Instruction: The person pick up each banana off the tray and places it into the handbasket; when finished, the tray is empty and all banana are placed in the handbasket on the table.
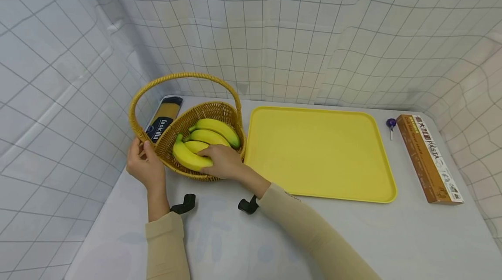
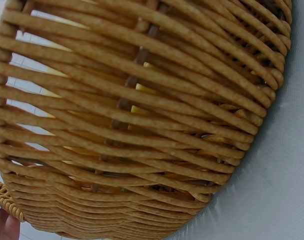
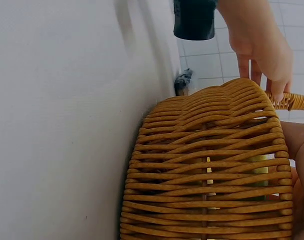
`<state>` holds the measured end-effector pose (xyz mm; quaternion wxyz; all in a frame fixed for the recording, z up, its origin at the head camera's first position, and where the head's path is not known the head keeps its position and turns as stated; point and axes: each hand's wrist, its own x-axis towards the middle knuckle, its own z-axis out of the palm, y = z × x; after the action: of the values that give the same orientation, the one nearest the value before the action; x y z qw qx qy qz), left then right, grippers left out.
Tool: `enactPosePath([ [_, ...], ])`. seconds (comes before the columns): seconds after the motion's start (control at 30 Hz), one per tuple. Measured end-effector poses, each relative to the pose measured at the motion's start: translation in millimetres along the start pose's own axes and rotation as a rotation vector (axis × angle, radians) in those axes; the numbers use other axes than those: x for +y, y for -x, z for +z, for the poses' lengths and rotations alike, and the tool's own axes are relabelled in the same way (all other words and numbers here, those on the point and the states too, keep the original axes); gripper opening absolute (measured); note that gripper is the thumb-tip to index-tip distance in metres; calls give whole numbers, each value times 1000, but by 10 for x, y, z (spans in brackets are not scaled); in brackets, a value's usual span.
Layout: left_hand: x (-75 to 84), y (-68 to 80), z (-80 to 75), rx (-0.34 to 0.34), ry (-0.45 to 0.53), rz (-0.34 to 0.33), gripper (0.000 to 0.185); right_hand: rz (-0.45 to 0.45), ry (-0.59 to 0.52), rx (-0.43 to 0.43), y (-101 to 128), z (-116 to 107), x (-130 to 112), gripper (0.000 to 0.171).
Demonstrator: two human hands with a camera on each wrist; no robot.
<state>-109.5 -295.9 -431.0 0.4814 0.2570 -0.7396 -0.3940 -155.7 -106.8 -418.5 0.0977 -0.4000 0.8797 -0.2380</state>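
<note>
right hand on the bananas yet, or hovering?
Touching. The head view shows the right hand lying on the bananas in the basket, its fingers over the nearest banana, no gap visible.

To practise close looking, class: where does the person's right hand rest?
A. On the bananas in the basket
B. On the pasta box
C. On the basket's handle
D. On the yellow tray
A: the right hand lies on the bananas inside the basket.
</note>
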Motion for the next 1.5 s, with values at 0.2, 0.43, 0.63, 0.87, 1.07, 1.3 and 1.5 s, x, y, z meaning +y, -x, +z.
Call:
enactPosePath([
  [0.2,9,2,2,6,9,4,27,31,47,-21,-13,24,-9,47],
  [0.43,17,7,4,18,24,-3,25,59,79,-24,-10,37,-31,47],
  [0.63,4,5,-1,14,29,7,25,82,100,-18,-8,42,-55,47],
  [0.87,-1,1,2,11,25,12,26,92,105,3,-6,74,-47,46],
  [1.07,24,11,-4,21,30,4,25,98,106,14,-9,99,-35,45],
  [1.3,25,14,0,17,35,12,25,97,98,39,7,91,-28,44],
  [1.5,18,10,-7,2,7,7,28,61,-7,26,17,22,-2,48],
])
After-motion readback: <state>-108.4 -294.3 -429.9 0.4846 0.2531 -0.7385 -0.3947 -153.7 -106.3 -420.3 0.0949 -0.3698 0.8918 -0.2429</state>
